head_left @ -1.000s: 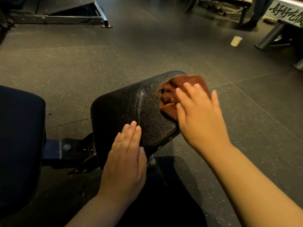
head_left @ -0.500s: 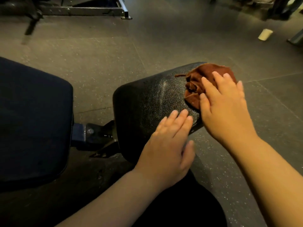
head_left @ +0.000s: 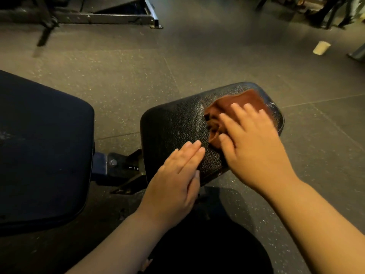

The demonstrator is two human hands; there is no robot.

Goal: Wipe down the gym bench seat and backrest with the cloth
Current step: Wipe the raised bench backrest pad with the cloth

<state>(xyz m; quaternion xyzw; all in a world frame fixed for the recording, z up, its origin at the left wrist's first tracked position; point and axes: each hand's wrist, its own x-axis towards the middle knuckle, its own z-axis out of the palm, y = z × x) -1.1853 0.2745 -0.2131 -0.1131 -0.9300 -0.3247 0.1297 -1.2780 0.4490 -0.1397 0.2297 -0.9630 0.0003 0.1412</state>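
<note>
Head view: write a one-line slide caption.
Right hand presses a brown cloth onto the black seat pad; left hand rests flat on its near edge.

The right hand (head_left: pixel 254 147) has dragged the brown cloth (head_left: pixel 243 101) back from the far right end of the bench seat (head_left: pixel 173 125), baring a scuffed strip there. The cloth now lies flatter. The left hand (head_left: pixel 177 178) has its fingertips closer to the cloth than before.

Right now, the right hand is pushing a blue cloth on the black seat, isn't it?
Not blue: the cloth is brown. The head view shows the right hand pushing it on the black seat.
</note>
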